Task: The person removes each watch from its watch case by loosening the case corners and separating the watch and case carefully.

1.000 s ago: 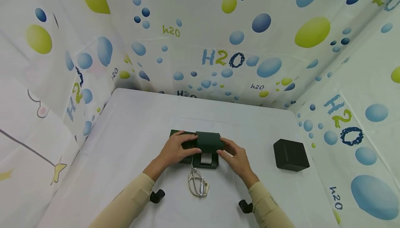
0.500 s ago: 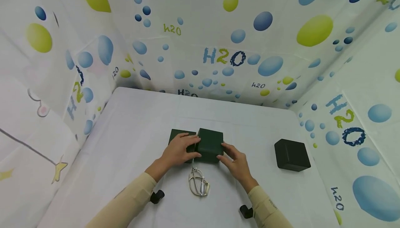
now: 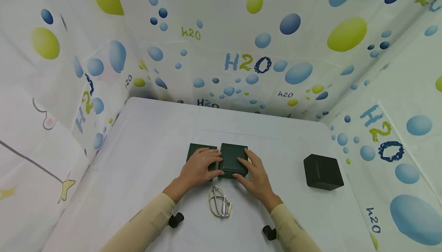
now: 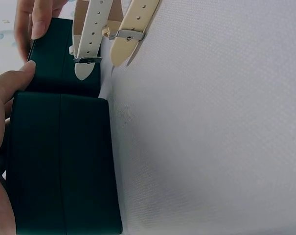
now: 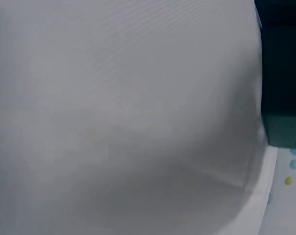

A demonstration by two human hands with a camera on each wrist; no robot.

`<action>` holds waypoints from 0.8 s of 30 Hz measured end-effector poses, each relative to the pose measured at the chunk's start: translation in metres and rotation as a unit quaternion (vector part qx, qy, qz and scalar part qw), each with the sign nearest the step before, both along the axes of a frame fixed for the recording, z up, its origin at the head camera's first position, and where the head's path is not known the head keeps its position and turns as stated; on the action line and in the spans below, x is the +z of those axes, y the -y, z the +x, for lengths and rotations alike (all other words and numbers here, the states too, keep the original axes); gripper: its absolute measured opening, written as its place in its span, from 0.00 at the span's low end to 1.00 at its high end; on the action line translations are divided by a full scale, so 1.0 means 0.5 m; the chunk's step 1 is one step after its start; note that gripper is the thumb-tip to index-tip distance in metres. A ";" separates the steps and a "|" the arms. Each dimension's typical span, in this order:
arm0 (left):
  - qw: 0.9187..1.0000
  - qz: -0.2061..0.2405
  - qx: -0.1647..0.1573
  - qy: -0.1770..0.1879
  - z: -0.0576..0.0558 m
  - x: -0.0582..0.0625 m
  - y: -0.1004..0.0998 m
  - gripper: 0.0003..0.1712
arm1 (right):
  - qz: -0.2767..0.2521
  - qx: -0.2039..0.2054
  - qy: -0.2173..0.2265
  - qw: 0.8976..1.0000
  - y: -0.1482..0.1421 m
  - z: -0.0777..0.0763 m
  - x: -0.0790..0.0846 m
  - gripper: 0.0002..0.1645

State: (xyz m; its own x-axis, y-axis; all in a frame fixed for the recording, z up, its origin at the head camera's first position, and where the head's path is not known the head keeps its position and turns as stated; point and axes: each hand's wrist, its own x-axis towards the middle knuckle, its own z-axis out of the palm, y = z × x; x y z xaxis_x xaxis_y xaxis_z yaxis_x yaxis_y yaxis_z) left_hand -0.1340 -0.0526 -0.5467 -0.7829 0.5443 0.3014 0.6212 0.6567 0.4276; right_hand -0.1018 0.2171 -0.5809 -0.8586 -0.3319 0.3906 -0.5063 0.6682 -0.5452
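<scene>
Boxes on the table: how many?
3: the left green box, partly covered by the left hand; the right green box, touched by the right hand; the black box, farther right.

So, headcount: two hands are showing, one left hand (image 3: 200, 165) and one right hand (image 3: 255, 177). Three boxes are sitting around them: one green box (image 3: 195, 150) is lying under the left hand, a second green box (image 3: 233, 160) is lying under the right hand's fingers, and a single black box (image 3: 323, 171) is standing off to the right of the right hand. At least two straps are poking out between the hands on the near side, one white strap (image 4: 93, 29) and one cream strap (image 4: 133, 27); overlaps are hiding the full total. Two buckles are showing too, one dark buckle (image 4: 88, 60), one silver buckle (image 4: 130, 35).
</scene>
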 end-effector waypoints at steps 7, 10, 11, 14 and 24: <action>0.999 0.026 0.001 0.042 0.001 0.004 0.003 0.29 | 0.079 0.056 -0.040 0.994 0.040 -0.024 0.030 0.37; 0.992 0.083 0.012 0.092 -0.003 0.005 0.008 0.31 | 0.104 0.073 -0.052 0.990 0.053 -0.031 0.039 0.37; 0.988 0.107 0.018 0.108 -0.005 0.005 0.010 0.31 | 0.111 0.078 -0.056 0.989 0.057 -0.033 0.042 0.37; 0.973 0.176 0.032 0.143 -0.010 0.006 0.015 0.30 | 0.127 0.087 -0.060 0.986 0.066 -0.038 0.049 0.37; 0.972 0.190 0.036 0.134 -0.014 0.004 0.017 0.30 | 0.152 0.096 -0.043 0.983 0.080 -0.049 0.061 0.36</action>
